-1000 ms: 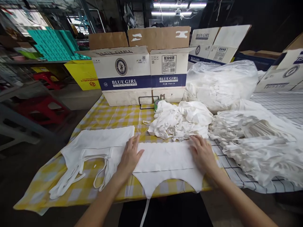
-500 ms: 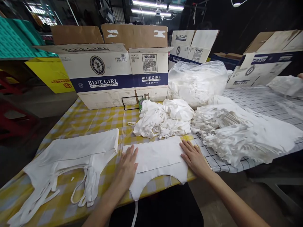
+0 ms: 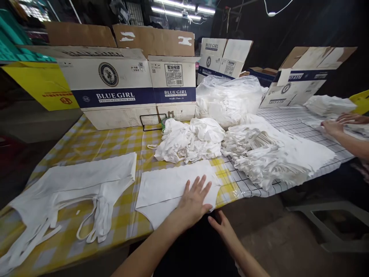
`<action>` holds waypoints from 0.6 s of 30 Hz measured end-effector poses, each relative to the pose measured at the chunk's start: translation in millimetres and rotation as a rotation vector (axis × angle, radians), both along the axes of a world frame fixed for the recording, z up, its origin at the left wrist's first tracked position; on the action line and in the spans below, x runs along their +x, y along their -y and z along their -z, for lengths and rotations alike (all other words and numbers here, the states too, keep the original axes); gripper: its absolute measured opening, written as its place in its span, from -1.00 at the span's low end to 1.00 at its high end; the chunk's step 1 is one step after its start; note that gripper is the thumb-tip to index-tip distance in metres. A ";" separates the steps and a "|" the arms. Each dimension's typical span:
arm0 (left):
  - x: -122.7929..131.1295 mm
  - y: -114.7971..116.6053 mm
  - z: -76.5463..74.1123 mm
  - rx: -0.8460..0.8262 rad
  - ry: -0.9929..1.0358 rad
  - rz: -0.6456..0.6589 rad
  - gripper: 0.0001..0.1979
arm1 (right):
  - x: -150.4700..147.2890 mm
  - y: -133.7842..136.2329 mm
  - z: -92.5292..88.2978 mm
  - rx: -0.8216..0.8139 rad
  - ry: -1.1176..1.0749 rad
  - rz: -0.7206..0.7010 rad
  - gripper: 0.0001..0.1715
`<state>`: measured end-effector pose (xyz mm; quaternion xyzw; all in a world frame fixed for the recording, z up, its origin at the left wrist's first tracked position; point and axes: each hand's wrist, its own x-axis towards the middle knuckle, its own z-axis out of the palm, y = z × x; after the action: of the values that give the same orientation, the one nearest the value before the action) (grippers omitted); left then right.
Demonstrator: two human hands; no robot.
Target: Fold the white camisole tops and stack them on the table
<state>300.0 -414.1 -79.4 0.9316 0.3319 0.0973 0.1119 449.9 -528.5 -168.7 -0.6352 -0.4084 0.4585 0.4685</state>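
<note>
A white garment piece (image 3: 167, 188), like a crop top with a wavy upper edge, lies on the checked cloth at the front of the table. My left hand (image 3: 193, 204) rests open on its right half, fingers spread. Just below the garment's right corner, at the table edge, is my right hand (image 3: 226, 229). Its visible thumb and fingertip are apart; its other fingers are largely hidden. To the left lies a stack of similar white tops (image 3: 95, 173) with straps dangling. Behind the garment sits a crumpled heap of white pieces (image 3: 188, 140).
A fanned pile of white garments (image 3: 276, 154) covers the right part of the table. A stuffed clear plastic bag (image 3: 230, 98) and a beer carton (image 3: 123, 80) stand behind. At far right, a co-worker's hands (image 3: 334, 125) handle white fabric. A grey stool (image 3: 331, 231) stands below.
My left hand has slid right across the garment. My right hand has left the garment's upper right corner and dropped to the table edge. The garment's lower part now looks folded in at the right.
</note>
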 end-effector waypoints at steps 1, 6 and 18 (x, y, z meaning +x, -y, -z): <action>5.8 5.7 1.8 -0.004 -0.029 0.023 -0.31 | -1.3 -2.5 -2.3 0.002 -0.051 -0.033 -0.63; 11.4 19.4 13.0 0.088 -0.066 -0.003 -0.25 | 11.6 30.4 -14.0 -0.010 -0.016 -0.088 -0.71; 8.5 22.3 20.9 0.172 -0.075 0.038 -0.37 | -23.9 -4.7 -1.4 0.050 -0.283 -0.008 -0.65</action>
<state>308.5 -436.4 -100.3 0.9468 0.3087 0.0881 0.0208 426.0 -523.7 -167.3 -0.5507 -0.3522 0.5348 0.5354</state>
